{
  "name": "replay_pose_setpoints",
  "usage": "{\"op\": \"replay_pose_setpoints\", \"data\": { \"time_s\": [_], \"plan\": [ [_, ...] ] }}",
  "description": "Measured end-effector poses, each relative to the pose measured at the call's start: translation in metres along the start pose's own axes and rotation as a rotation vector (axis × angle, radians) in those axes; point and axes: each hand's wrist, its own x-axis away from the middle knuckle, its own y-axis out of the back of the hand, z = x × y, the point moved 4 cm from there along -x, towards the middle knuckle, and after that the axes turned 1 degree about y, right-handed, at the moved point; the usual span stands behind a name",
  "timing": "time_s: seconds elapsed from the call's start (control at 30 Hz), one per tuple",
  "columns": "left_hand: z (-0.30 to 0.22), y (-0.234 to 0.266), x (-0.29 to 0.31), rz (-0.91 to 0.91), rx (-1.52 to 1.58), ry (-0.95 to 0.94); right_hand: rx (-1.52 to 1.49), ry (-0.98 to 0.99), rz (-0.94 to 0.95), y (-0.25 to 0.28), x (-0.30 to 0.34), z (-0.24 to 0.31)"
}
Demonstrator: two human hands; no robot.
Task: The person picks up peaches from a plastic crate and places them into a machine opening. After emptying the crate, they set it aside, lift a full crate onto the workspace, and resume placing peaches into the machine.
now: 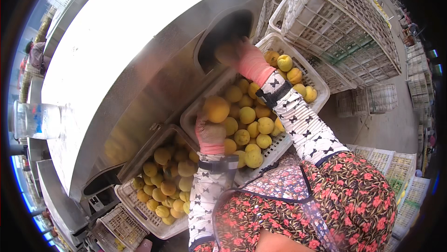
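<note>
My left hand (210, 134), in a pinkish knit glove, is closed around a large orange-yellow peach (216, 109) above a white plastic crate (269, 158) filled with yellow peaches (248, 115). My right hand (253, 61), gloved in the same pink, reaches into the dark oval opening (235, 25) in a metal machine's side. A blurred peach (226, 53) shows at its fingers, which seem curled on it; the shade and blur hide the fingertips. To the left stands another crate (160, 230) of peaches (167, 187), under the machine's edge.
The white-topped machine (116, 52) fills the upper left. Tall stacks of plastic crates (342, 28) rise at the right, with more crates (389, 161) at lower right. A clear plastic tub (37, 120) sits at the far left. Low at left is another crate (122, 226).
</note>
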Motion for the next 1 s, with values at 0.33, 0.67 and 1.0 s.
{"op": "replay_pose_setpoints", "data": {
  "time_s": [0.33,0.67,1.0],
  "plan": [
    [-0.024,-0.108,0.015,0.055,-0.328,-0.35,-0.417,0.097,0.072,0.077,0.105,0.077],
    [0.054,-0.023,0.033,0.157,-1.119,0.269,-0.04,-0.108,0.029,0.038,-0.014,0.044],
    [0.104,0.002,0.082,0.98,-2.131,0.603,0.1,-0.19,0.405,0.015,0.126,-0.043]
  ]
}}
